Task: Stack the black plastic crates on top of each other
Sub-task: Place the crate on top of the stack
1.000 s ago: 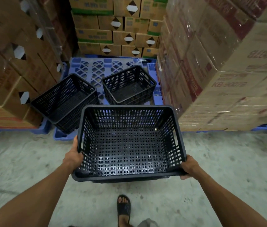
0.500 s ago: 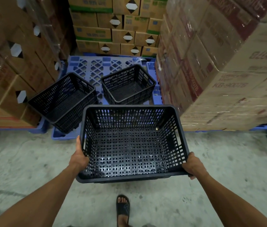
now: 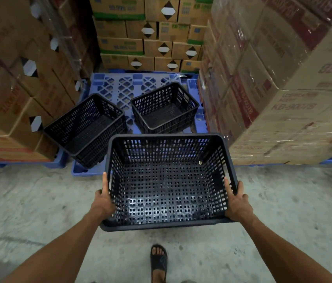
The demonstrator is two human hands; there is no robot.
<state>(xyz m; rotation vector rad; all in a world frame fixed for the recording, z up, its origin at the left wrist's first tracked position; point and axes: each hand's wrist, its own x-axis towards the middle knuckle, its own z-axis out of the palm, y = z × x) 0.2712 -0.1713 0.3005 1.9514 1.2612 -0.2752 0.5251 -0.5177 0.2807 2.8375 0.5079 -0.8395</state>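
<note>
I carry an empty black perforated plastic crate point(image 3: 167, 180) in front of me above the concrete floor. My left hand point(image 3: 103, 201) grips its left rim near the close corner, and my right hand point(image 3: 237, 203) grips its right rim. Ahead on a blue pallet point(image 3: 120, 86) sit two more groups of black crates. The left crate point(image 3: 85, 127) looks like two nested crates and stands at the pallet's front left corner, turned at an angle. The right crate point(image 3: 165, 108) also looks nested and lies further back.
Tall stacks of wrapped cardboard boxes close in on the left point(image 3: 18, 88), the right point(image 3: 283, 78) and behind the pallet point(image 3: 146, 37). Concrete floor point(image 3: 28, 201) spreads around me. My sandalled foot point(image 3: 158, 262) shows below the held crate.
The pallet and its crates look nearer and the held crate has shifted slightly right. Both hands have slid forward along the crate's side rims.
</note>
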